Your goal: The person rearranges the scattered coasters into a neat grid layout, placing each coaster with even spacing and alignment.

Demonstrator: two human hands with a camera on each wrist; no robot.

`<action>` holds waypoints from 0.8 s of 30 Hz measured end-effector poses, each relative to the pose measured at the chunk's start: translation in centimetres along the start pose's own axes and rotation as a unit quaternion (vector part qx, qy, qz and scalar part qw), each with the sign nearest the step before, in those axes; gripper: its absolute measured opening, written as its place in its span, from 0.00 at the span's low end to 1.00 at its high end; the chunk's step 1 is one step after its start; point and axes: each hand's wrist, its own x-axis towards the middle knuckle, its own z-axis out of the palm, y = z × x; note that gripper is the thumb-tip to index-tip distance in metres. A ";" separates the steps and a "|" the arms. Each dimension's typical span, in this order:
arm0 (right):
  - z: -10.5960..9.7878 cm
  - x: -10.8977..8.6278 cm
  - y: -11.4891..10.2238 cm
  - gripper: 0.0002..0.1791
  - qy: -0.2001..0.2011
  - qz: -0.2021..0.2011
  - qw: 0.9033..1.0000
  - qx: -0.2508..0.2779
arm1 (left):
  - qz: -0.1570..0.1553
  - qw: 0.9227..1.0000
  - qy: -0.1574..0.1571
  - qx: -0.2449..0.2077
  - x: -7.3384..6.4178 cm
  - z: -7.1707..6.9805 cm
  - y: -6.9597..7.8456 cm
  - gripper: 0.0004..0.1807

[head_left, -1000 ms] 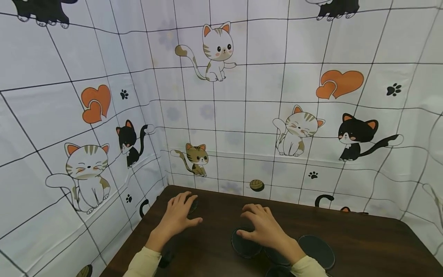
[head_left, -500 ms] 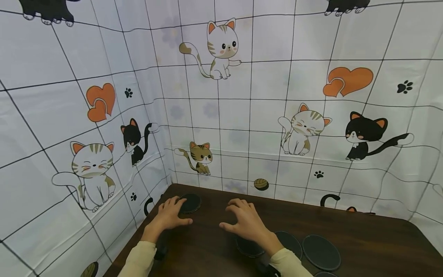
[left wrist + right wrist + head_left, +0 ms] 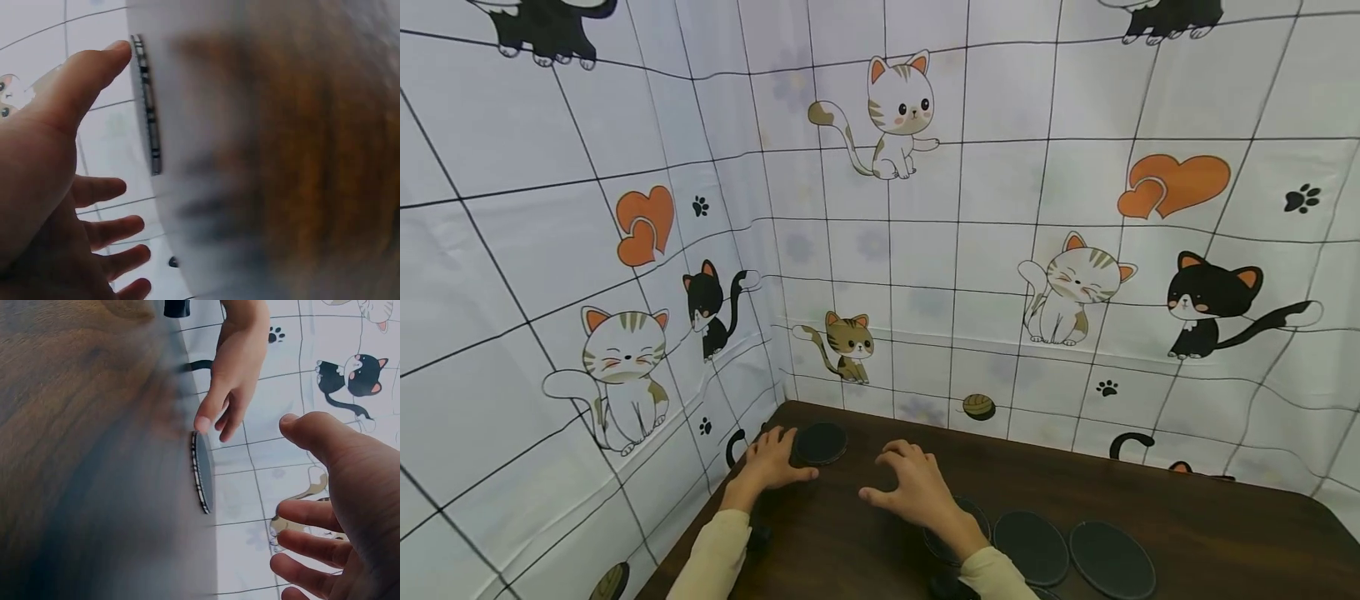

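At the far left corner of the table, a thin dark round disc like a coaster (image 3: 822, 443) lies flat. My left hand (image 3: 772, 465) is beside it, fingers spread and loosely bent, holding nothing. The left wrist view shows a disc's patterned edge (image 3: 147, 106) beyond the thumb. Over the middle of the table my right hand (image 3: 913, 487) hovers, thumb and fingers apart with nothing between them. The right wrist view shows the far disc (image 3: 203, 472) close to the fingertips of the left hand (image 3: 237, 381), and my right hand (image 3: 350, 506) apart from it.
Several similar discs (image 3: 1033, 546) lie at the right, one (image 3: 973, 517) partly hidden behind my right wrist. The dark wooden table (image 3: 850, 542) meets a white curtain (image 3: 910, 250) printed with cats at its back and left edges.
The head view has turned, shifting the scene rightward. My right hand has moved left from over the right-hand discs. My left hand has shifted left of the far disc, which now shows fully.
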 end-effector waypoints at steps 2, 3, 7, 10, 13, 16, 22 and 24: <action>0.5 -0.2 0.4 0.30 -0.003 0.007 1.000 0.007 | -0.002 1.000 -0.007 0.002 0.5 0.5 -0.1 0.56; 0.7 -0.3 0.5 0.31 -0.006 0.010 1.000 0.011 | -0.001 1.000 -0.009 0.000 0.8 0.7 -0.1 0.56; 1.3 -0.5 1.0 0.31 -0.014 0.012 1.000 0.022 | -0.012 1.000 -0.012 0.000 1.5 1.1 -0.1 0.59; 1.4 -0.3 1.0 0.30 -0.013 0.010 0.999 0.029 | -0.031 0.999 -0.010 0.010 1.8 0.9 -0.1 0.58; 1.4 -0.2 0.9 0.30 -0.015 0.013 0.999 0.031 | -0.042 0.999 -0.015 0.021 1.9 0.8 -0.1 0.55; 1.3 -0.1 0.9 0.29 -0.018 0.017 0.999 0.033 | -0.047 0.998 -0.020 0.021 2.0 0.9 0.0 0.52; 1.1 -0.2 1.2 0.27 -0.020 0.020 0.999 0.034 | -0.045 0.999 -0.019 0.015 2.2 1.3 0.0 0.53; 1.1 -0.3 1.3 0.28 -0.023 0.021 0.999 0.034 | -0.047 0.999 -0.014 0.015 2.3 1.4 -0.1 0.54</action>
